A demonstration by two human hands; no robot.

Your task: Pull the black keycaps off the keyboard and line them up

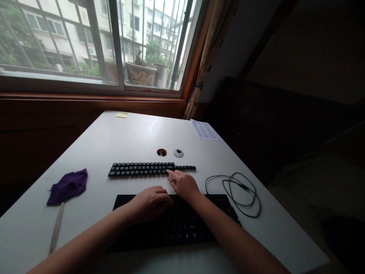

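Observation:
A black keyboard (188, 228) lies near the front of the table, with keycaps off over much of its dark body and a few lighter spots showing at its lower right. Loose black keycaps (142, 168) stand in neat rows just beyond it. My right hand (182, 184) reaches to the right part of these rows, its index fingertip at a keycap. Beneath its fingers shows a small shiny metal wire-like piece (171, 179), apparently gripped. Over the keyboard's upper edge, my left hand (152, 199) is curled closed; what its fingers hold, if anything, is hidden.
A purple cloth (68, 185) and a pale flat stick (57, 228) lie at the left. The black cable (242, 205) coils at the right. Farther back are a round table hole (161, 152), a grey grommet (178, 153), a printed sheet (205, 130) and yellow notes (121, 115).

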